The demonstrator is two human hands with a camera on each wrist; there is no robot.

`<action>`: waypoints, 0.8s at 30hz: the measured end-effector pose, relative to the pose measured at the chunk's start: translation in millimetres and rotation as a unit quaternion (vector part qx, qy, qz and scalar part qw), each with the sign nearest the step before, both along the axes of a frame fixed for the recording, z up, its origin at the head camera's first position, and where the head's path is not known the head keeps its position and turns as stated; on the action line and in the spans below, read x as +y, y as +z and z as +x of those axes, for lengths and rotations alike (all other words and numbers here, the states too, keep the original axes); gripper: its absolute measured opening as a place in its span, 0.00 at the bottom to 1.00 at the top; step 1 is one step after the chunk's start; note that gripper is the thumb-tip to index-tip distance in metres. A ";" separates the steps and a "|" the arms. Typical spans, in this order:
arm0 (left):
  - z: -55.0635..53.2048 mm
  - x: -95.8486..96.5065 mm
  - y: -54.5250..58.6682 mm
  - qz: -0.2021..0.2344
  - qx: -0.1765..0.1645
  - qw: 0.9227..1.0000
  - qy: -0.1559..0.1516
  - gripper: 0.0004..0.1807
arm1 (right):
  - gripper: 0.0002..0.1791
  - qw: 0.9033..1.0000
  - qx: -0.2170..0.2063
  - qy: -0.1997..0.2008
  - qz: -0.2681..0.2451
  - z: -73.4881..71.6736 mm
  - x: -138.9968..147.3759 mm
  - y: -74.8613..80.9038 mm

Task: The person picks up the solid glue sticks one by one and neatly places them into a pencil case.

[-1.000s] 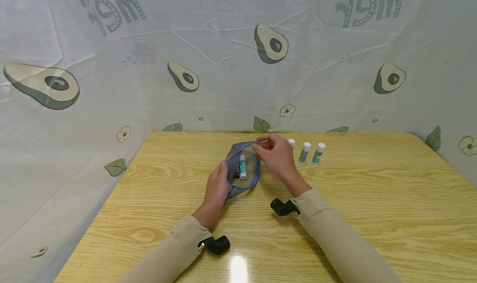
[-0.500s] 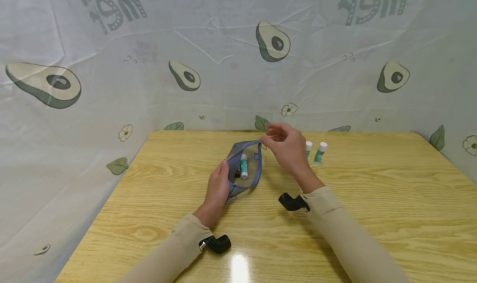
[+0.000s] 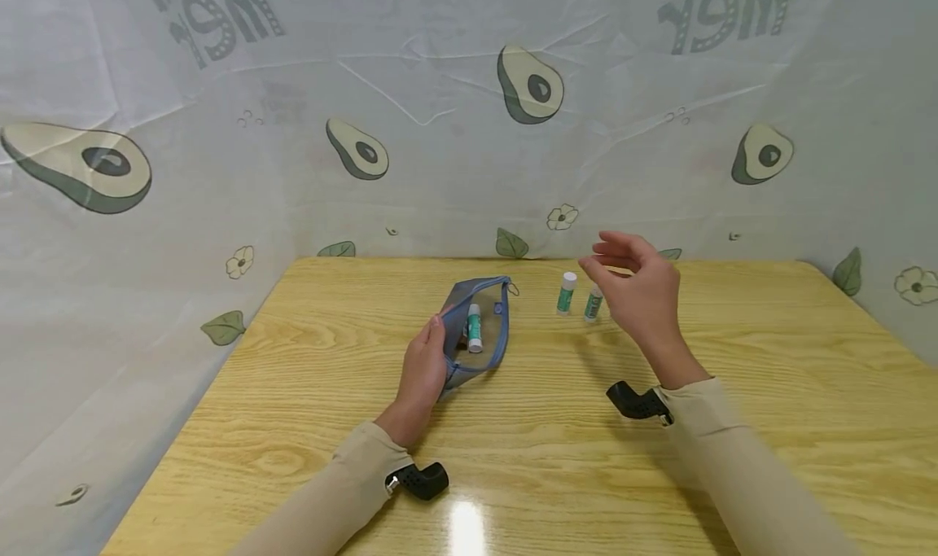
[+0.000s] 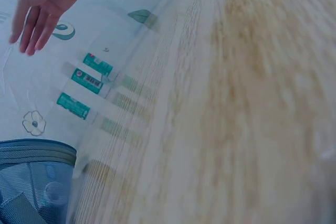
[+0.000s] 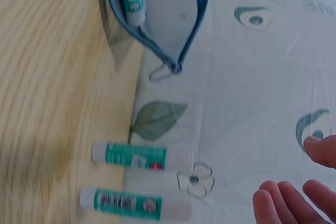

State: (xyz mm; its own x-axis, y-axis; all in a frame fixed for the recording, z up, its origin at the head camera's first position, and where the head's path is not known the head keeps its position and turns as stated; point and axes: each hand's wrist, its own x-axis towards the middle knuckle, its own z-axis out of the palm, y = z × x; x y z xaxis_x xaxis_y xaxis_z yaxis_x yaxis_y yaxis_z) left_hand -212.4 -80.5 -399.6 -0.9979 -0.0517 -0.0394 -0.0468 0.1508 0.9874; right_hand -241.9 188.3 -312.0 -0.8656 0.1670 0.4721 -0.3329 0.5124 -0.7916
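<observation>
My left hand [image 3: 423, 369] grips the near-left side of a grey-blue zippered mesh pouch [image 3: 453, 328], thumb at its rim. The pouch's mouth gapes, and a green-and-white glue stick [image 3: 475, 328] lies inside. At the pouch's far end, the zipper pull's small loop [image 5: 159, 73] hangs free. To the right, my right hand [image 3: 641, 295] is raised above the table, fingers loosely bent and holding nothing. Near it one glue stick [image 3: 567, 293] stands upright, with a second glue stick [image 3: 593, 304] partly behind the hand. A third glue stick [image 4: 98, 64] shows in the left wrist view.
The wooden table [image 3: 513, 458] ends at a pale curtain [image 3: 440, 133] with avocado prints, which hangs behind and along the sides. Each sleeve carries a black wrist camera mount [image 3: 633, 401].
My right hand has let go of the pouch's far zipper end and moved right to above the standing glue sticks. The left hand keeps its hold on the pouch.
</observation>
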 end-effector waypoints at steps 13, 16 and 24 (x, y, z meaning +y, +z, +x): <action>1.4 -2.4 0.7 0.011 -0.004 1.000 -0.007 0.29 | 0.29 0.992 -0.041 -0.118 -0.003 1.2 59.7 -1.0; 1.6 -1.6 1.0 0.009 0.004 1.000 -0.010 0.29 | 0.30 0.990 -0.057 -0.131 -0.018 2.0 68.5 -2.2; 0.4 -2.5 0.4 0.010 0.004 1.000 -0.012 0.29 | 0.31 0.988 -0.073 -0.115 -0.075 -2.2 70.7 -6.7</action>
